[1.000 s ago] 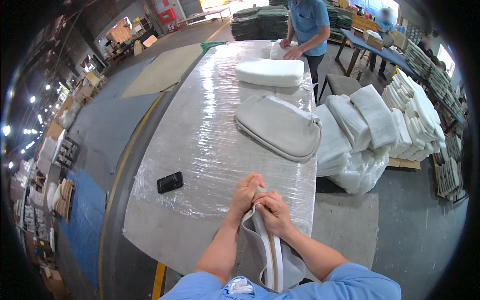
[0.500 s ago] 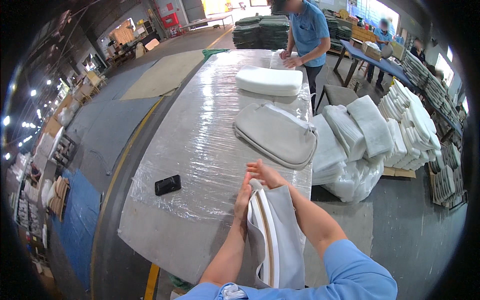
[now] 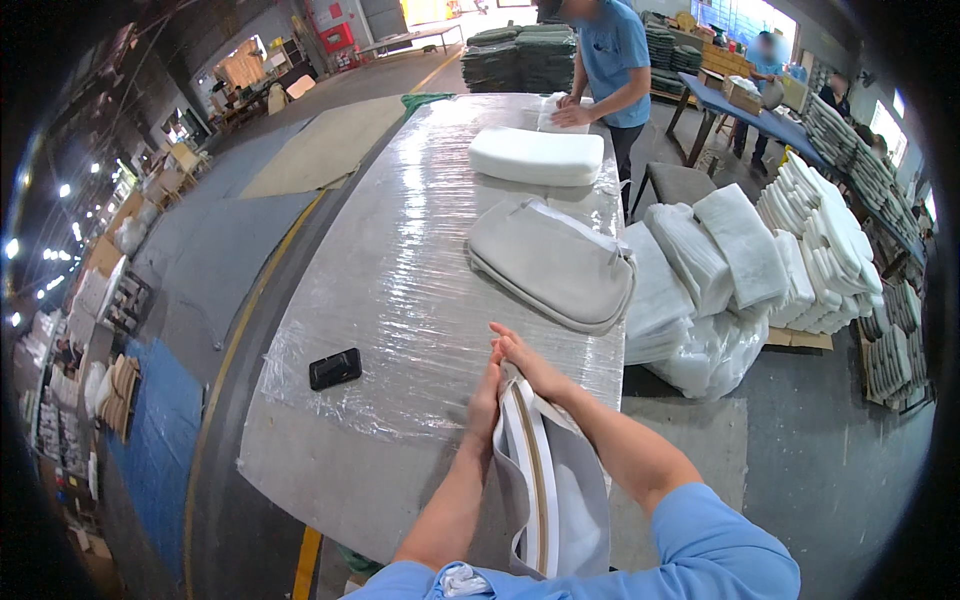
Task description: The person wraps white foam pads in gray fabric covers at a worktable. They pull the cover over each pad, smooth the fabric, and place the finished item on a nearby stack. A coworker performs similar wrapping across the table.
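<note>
A grey fabric cushion cover [image 3: 580, 465] stands on edge against my body. A long zipper [image 3: 538, 480], with a brown line between white bands, runs along its upward side, and white shows inside. My left hand [image 3: 486, 402] lies along the left of its far end, fingers stretched forward. From the other side my right hand [image 3: 532, 366] presses in, its fingers close to the left ones. The cover's tip is squeezed between both palms. Beyond my hands a second grey cover [image 3: 550, 262] lies flat on the table.
Clear plastic film covers much of the table [image 3: 340, 490]. A black phone [image 3: 335, 369] lies on the left. Farther off is a white foam pad [image 3: 536, 157], and a co-worker in blue [image 3: 615, 65] handles white material. White pads [image 3: 690, 260] are piled at the right.
My right hand has closed in toward the left; its fingers, spread before, now lie together against the cover's far end. The co-worker's hands have shifted slightly.
</note>
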`<state>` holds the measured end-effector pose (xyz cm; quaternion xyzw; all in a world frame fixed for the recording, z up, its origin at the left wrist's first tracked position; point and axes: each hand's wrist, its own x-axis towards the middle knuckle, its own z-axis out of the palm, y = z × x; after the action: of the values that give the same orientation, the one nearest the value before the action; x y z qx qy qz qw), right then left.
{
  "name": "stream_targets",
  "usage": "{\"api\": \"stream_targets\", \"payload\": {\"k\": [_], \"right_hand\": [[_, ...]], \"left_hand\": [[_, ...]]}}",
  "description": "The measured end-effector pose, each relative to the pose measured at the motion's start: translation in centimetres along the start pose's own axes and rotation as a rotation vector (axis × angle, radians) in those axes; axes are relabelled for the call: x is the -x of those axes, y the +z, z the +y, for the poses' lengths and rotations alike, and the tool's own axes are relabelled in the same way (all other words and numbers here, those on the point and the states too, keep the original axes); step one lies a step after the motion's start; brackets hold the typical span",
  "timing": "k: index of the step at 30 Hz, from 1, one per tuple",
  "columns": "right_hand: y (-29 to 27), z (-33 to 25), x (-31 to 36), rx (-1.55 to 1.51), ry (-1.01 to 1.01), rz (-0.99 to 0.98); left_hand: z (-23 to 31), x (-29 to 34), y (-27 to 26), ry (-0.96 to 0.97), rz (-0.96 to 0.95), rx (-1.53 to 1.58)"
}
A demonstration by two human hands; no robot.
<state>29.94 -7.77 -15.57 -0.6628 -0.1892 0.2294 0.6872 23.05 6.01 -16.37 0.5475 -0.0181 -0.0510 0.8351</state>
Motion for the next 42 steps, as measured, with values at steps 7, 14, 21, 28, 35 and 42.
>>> {"api": "stream_targets", "payload": {"k": [7, 14, 21, 28, 35, 42], "right_hand": [[-2.9, 0.9, -2.5, -0.084, 0.112, 0.147], [1.7, 0.3, -1.6, 0.137, -0.131, 0.222], [-2.6, -3.0, 6.0, -0.142, -0.098, 0.089], [-0.8, -7.3, 7.3, 0.394, -0.127, -0.033], [0.3, -5.2, 6.6, 0.651, -0.255, 0.168], [3.6, -2.9, 6.6, 0.522, -0.366, 0.309]], "left_hand": [[-0.7, -4.5, 1.5, -0.064, 0.008, -0.078], [-0.7, -3.7, -0.5, 0.092, 0.077, -0.116], [1.6, 3.2, 2.4, 0.027, 0.021, 0.224], [4.4, 5.4, 3.6, 0.275, 0.459, -0.81], [6.4, 3.8, 4.2, 0.106, 0.382, -0.739], [11.1, -6.9, 4.3, 0.126, -0.128, -0.326]]}}
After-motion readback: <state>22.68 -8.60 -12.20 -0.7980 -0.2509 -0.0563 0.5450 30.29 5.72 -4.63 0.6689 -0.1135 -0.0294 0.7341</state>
